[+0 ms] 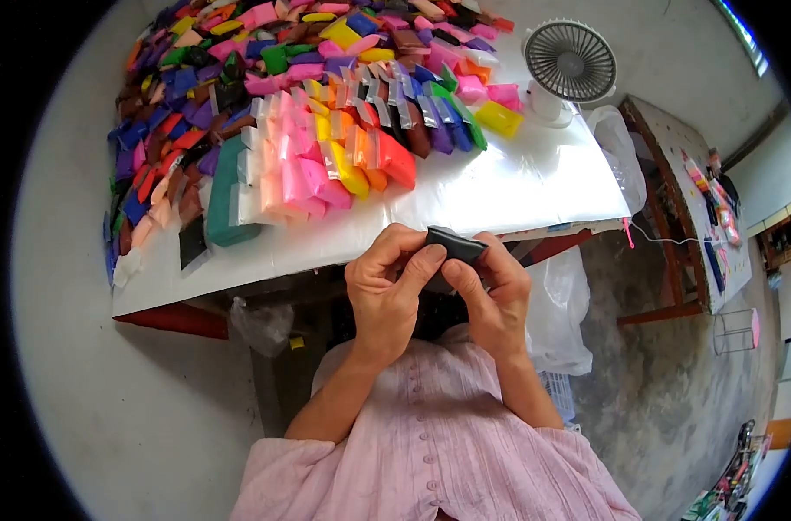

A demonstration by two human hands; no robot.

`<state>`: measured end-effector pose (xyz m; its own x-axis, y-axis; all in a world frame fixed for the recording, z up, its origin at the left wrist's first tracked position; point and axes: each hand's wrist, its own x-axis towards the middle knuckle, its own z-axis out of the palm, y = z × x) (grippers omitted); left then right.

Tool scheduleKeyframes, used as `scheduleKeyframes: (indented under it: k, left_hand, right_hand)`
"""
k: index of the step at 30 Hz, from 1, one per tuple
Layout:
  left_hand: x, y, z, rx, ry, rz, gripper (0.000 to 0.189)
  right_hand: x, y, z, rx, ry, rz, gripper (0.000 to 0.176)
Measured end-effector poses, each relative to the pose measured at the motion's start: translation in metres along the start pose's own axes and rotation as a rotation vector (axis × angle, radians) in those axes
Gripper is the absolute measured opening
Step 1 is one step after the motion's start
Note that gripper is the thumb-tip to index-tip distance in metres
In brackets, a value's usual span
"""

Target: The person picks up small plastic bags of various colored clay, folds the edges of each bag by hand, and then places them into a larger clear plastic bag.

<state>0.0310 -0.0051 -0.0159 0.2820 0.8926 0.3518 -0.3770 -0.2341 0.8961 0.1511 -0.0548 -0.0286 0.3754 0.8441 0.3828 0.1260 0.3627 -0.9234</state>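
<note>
The black packet (454, 245) is held between both hands, just in front of the near edge of the table (517, 187) and at about its level. The left hand (387, 286) pinches the packet's left end, with the thumb on the near face and the fingers curled over the top. The right hand (497, 300) closes on the right end, with the thumb along the lower edge. The fingers cover the underside and much of both ends, so the packet's full outline cannot be made out.

Behind the hands, the white table carries coloured packets (326, 165). They stand in overlapping rows at the front and lie heaped loose further back. The heap is cut off by the top of the view.

A small fan (571, 62) stands at the far right corner. A clear bag (619, 152) hangs off the right edge. A second bag (558, 313) hangs below the table, partly behind the right hand.

A side table (673, 148) stands to the right, and its contents are too small to identify. A pink blouse (430, 434) fills the lower view and is cut off at the bottom.
</note>
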Motion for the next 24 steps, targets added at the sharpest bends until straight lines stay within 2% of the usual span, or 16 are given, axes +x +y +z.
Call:
scheduleKeyframes:
  k: [5, 8, 12, 15, 17, 21, 24]
  left_hand:
    - [0.002, 0.004, 0.004, -0.086, 0.066, -0.136, 0.008]
    - [0.003, 0.002, 0.001, -0.023, 0.116, -0.017, 0.010]
    - [0.002, -0.005, -0.004, 0.021, 0.066, -0.054, 0.014]
    - [0.001, 0.000, -0.005, 0.103, 0.034, -0.099, 0.019]
    - [-0.004, 0.007, -0.011, 0.247, -0.005, -0.132, 0.021]
    - [-0.012, 0.010, -0.017, 0.592, -0.081, 0.003, 0.018]
    - [-0.012, 0.003, -0.019, 0.741, -0.052, 0.170, 0.014]
  right_hand:
    - [0.005, 0.004, -0.001, -0.030, 0.006, -0.010, 0.020]
    - [0.003, -0.005, 0.006, 0.023, -0.040, 0.124, 0.021]
    - [0.002, 0.007, 0.003, -0.023, -0.044, 0.041, 0.021]
    - [0.006, -0.011, 0.006, 0.115, 0.013, 0.175, 0.021]
    - [0.011, -0.007, -0.001, 0.022, 0.028, 0.234, 0.024]
    - [0.019, -0.007, 0.002, -0.054, 0.052, 0.320, 0.030]
    - [0.019, 0.003, 0.006, -0.185, 0.086, 0.241, 0.031]
